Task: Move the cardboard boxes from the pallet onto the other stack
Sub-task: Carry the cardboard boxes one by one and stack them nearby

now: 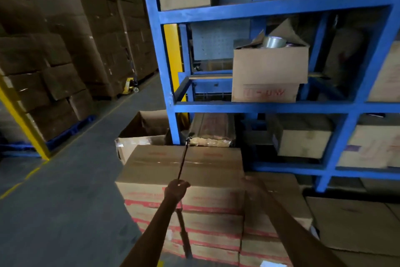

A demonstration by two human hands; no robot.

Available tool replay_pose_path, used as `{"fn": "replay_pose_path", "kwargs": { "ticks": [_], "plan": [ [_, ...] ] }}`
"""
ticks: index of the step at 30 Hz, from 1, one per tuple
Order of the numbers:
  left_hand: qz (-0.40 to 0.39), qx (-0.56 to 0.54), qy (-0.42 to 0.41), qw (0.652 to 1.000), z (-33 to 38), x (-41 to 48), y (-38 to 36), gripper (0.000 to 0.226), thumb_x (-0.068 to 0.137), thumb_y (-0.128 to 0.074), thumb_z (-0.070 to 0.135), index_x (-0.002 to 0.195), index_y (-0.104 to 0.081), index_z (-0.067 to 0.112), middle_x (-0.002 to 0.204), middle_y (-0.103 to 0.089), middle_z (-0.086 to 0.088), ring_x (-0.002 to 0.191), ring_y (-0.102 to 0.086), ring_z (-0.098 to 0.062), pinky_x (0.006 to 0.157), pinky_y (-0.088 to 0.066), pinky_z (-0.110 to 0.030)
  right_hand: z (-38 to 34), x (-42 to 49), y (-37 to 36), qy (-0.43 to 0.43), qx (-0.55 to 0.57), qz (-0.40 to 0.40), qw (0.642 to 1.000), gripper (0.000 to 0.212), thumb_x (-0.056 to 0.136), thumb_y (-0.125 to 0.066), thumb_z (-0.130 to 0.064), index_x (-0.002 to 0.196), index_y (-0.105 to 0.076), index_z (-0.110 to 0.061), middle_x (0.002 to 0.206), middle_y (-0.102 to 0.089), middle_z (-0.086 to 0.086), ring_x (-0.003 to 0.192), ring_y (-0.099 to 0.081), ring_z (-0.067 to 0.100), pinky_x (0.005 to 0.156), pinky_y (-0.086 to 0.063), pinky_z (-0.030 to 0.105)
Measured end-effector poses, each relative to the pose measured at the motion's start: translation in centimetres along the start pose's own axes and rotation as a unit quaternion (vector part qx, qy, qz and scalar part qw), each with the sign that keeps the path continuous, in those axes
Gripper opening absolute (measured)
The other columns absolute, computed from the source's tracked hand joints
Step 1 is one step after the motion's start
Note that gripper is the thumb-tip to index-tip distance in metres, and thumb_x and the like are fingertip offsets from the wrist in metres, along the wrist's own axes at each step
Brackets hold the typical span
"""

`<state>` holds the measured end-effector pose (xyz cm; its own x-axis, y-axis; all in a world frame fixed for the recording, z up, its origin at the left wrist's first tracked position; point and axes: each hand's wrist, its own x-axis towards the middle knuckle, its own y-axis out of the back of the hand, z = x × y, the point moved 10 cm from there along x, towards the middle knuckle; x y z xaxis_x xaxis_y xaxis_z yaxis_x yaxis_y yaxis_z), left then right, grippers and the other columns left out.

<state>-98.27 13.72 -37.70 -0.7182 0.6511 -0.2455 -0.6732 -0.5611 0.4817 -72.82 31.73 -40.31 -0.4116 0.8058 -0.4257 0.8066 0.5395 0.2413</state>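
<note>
Left hand: fisted around thin dark strap crossing top brown cardboard box.
Right hand: blurred at box's right edge; grip cannot tell.
Box location: atop red-printed stack, beside blue metal rack.
Pallet: hidden.

Both bare arms reach forward. The left hand is fisted, knuckles up; the right hand (blurred) lies flatter, fingers extended.

Dim warehouse aisle — grey concrete floor with yellow lines, blue steel racking, yellow post.
</note>
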Motion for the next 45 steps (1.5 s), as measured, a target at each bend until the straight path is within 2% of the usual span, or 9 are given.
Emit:
{"fn": "replay_pose_path", "kwargs": {
  "ticks": [3, 6, 11, 16, 18, 22, 26, 38, 45],
  "plan": [
    [-0.004, 0.004, 0.011, 1.0, 0.1, 6.2, 0.2, 0.027, 0.087, -0.064, 0.023, 0.107, -0.072, 0.006, 0.117, -0.068, -0.011, 0.112, -0.06, -0.028, 0.096, -0.048, -0.034, -0.4, 5.6, -0.1, 0.007, -0.01, 0.038, 0.999, 0.04, 0.082, -0.071, -0.045, 0.098, -0.07, -0.009, 0.098, -0.07, 0.014, 0.088, -0.067, 0.028, 0.084, -0.055, 0.046],
    [-0.013, 0.006, 0.018, 1.0, 0.0, 12.5, -0.7, 0.031, 0.087, -0.065, 0.024, 0.112, -0.069, 0.007, 0.123, -0.065, -0.011, 0.115, -0.059, -0.028, 0.101, -0.047, -0.039, -2.2, 9.5, -0.8, -0.008, -0.033, 0.061, 0.998, 0.031, 0.093, -0.061, -0.035, 0.106, -0.064, -0.008, 0.103, -0.065, 0.003, 0.09, -0.064, 0.021, 0.064, -0.049, 0.02],
    [-0.013, 0.044, 0.035, 0.998, -1.0, 21.8, -3.2, 0.043, 0.087, -0.064, 0.03, 0.124, -0.063, 0.008, 0.132, -0.06, -0.011, 0.122, -0.056, -0.028, 0.103, -0.044, -0.035, -2.6, 18.6, -1.2, -0.037, -0.124, 0.095, 0.987, 0.046, 0.096, -0.055, -0.038, 0.13, -0.054, -0.008, 0.132, -0.057, 0.012, 0.112, -0.055, 0.028, 0.081, -0.033, 0.028],
    [-0.01, 0.083, 0.064, 0.994, -2.3, 27.1, -5.7, 0.051, 0.089, -0.065, 0.029, 0.132, -0.054, 0.005, 0.137, -0.055, -0.016, 0.127, -0.051, -0.03, 0.104, -0.039, -0.031, -0.7, 24.5, -2.3, -0.088, -0.117, 0.109, 0.983, 0.061, 0.086, -0.062, -0.053, 0.132, -0.048, -0.015, 0.125, -0.058, 0.008, 0.097, -0.055, 0.022, 0.084, -0.043, 0.033],
    [-0.008, 0.097, 0.066, 0.993, -2.7, 28.4, -6.4, 0.053, 0.089, -0.065, 0.027, 0.134, -0.052, 0.002, 0.136, -0.055, -0.018, 0.127, -0.051, -0.03, 0.106, -0.039, -0.033, 1.4, 27.2, -2.6, -0.113, -0.152, 0.109, 0.976, 0.085, 0.07, -0.062, -0.071, 0.136, -0.043, -0.021, 0.123, -0.059, 0.006, 0.102, -0.059, 0.026, 0.088, -0.048, 0.041],
    [0.001, 0.135, 0.08, 0.988, -3.2, 30.6, -7.6, 0.057, 0.089, -0.066, 0.026, 0.136, -0.048, -0.002, 0.136, -0.051, -0.022, 0.127, -0.047, -0.034, 0.107, -0.039, -0.035, 1.4, 28.0, -2.2, -0.164, -0.175, 0.158, 0.958, 0.095, 0.072, -0.062, -0.071, 0.146, -0.031, -0.02, 0.135, -0.052, 0.012, 0.122, -0.051, 0.035, 0.106, -0.035, 0.055],
    [0.033, 0.187, 0.07, 0.979, -3.6, 31.3, -8.4, 0.054, 0.086, -0.065, 0.029, 0.13, -0.048, 0.002, 0.13, -0.048, -0.021, 0.12, -0.044, -0.035, 0.1, -0.043, -0.041, 2.2, 29.2, -2.8, -0.161, -0.155, 0.165, 0.961, 0.109, 0.066, -0.064, -0.077, 0.147, -0.026, -0.017, 0.136, -0.052, 0.014, 0.119, -0.054, 0.036, 0.102, -0.043, 0.052],
    [0.069, 0.222, 0.083, 0.969, -3.9, 31.1, -10.1, 0.089, 0.079, -0.069, 0.052, 0.141, -0.027, 0.005, 0.138, -0.046, -0.02, 0.125, -0.049, -0.036, 0.098, -0.047, -0.045, 3.2, 30.1, -1.9, -0.089, -0.105, 0.15, 0.979, 0.083, 0.078, -0.068, -0.061, 0.143, -0.037, -0.02, 0.131, -0.06, 0.006, 0.116, -0.059, 0.03, 0.097, -0.046, 0.039],
    [0.065, 0.173, 0.168, 0.968, -5.5, 31.8, -9.6, 0.089, 0.071, -0.077, 0.054, 0.133, -0.037, 0.003, 0.134, -0.052, -0.023, 0.122, -0.053, -0.039, 0.097, -0.046, -0.044, 4.7, 30.2, -1.7, -0.118, -0.094, 0.145, 0.978, 0.087, 0.071, -0.068, -0.07, 0.137, -0.044, -0.019, 0.129, -0.062, 0.005, 0.116, -0.059, 0.031, 0.099, -0.048, 0.041]
  ]
}}
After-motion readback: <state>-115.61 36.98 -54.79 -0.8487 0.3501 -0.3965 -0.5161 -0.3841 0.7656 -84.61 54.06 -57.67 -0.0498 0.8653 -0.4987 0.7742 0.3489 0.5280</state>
